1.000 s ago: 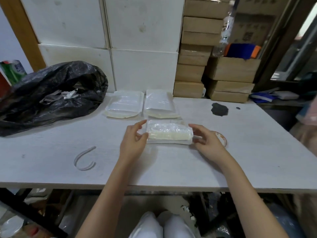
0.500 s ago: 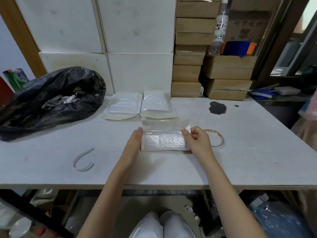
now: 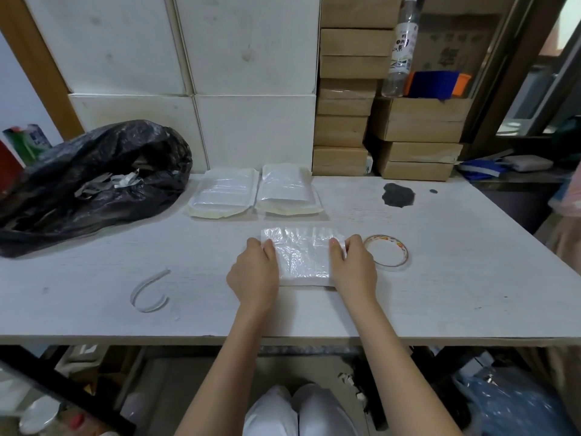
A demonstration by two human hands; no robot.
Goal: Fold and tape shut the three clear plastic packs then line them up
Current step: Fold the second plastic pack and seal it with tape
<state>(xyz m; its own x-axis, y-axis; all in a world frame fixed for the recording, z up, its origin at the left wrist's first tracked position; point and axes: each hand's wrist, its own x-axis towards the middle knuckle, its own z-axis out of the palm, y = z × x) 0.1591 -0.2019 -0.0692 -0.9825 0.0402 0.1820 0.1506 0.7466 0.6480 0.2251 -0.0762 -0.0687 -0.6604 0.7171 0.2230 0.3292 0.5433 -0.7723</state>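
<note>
Two hands hold one clear plastic pack (image 3: 303,256) flat on the white desk (image 3: 440,297), near the front edge. The left hand (image 3: 254,275) grips the pack's left end, with its thumb curled on top of the plastic. The right hand (image 3: 353,269) grips the right end the same way, thumb on top and the other fingers curled round the side. The pack looks crinkly and shiny.

Two more packs lie side by side further back on the desk, close to the wall. The left back pack (image 3: 224,192) and the right back pack (image 3: 287,188) almost touch each other. They are well apart from the pack in the hands.

A roll of tape (image 3: 387,252) lies flat just beside the right hand. A curved white strip (image 3: 149,291) lies on the desk to the left. A big black bag (image 3: 94,177) sits at the far left, with paper scraps showing inside. Brown boxes (image 3: 345,89) are stacked at the back, and a clear bottle (image 3: 401,45) stands on some of them. A dark spot (image 3: 397,195) marks the desk.
</note>
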